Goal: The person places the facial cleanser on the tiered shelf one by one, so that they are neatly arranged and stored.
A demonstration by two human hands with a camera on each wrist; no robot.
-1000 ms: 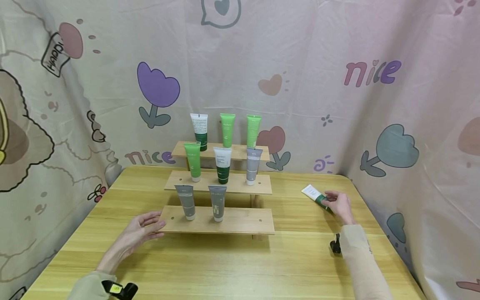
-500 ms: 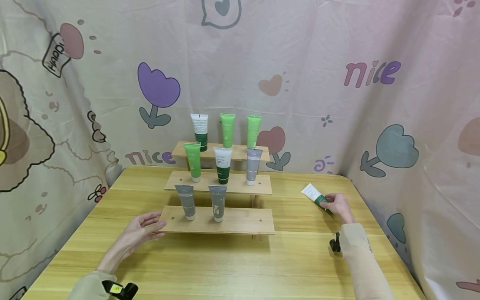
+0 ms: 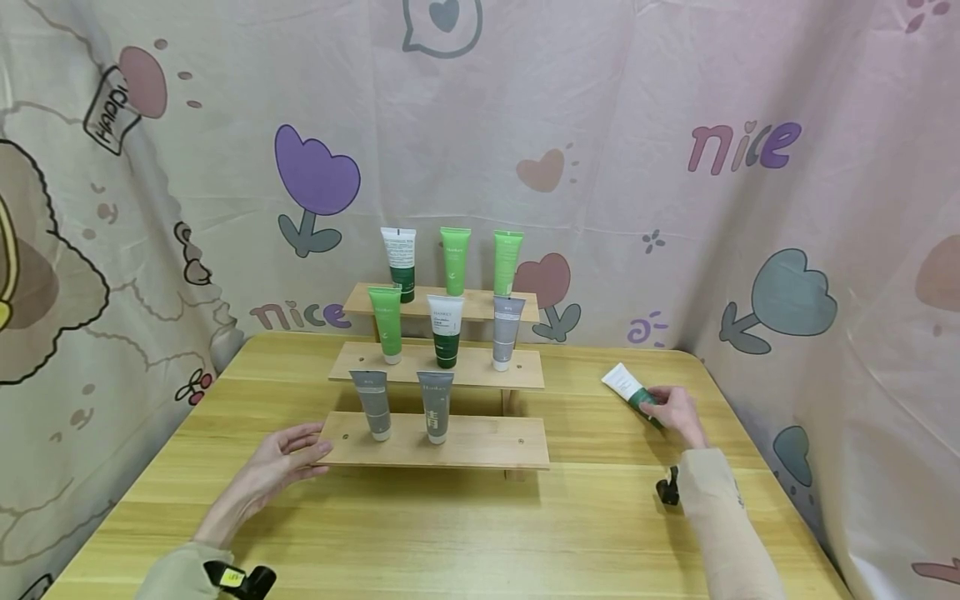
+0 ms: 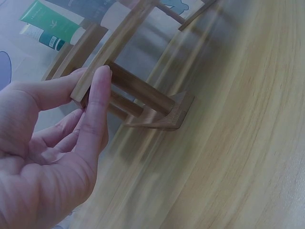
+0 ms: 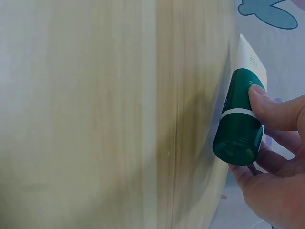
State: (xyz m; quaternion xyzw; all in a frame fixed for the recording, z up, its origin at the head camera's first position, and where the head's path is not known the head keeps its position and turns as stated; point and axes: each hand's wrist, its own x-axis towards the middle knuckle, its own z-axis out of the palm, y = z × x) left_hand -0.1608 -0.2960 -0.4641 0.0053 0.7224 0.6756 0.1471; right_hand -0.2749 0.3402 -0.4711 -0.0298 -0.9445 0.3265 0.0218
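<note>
At the right of the table, my right hand pinches a white and dark green squeeze tube near its green cap end. The right wrist view shows my thumb on the green part of that tube, fingers behind and under it. My left hand holds the left end of the lowest board of a three-step wooden display rack. In the left wrist view, thumb and fingers pinch the board's corner. Two grey tubes, one of them this tube, stand on the lowest step, left and centre.
The middle step bears a light green tube, a white-green tube and a pale grey tube. On the top step stand a white-green tube and two light green tubes. A patterned curtain surrounds the wooden table.
The white end of the tube in my right hand has risen slightly. My right hand has shifted only a little. My left hand and the rack stay where they were.
</note>
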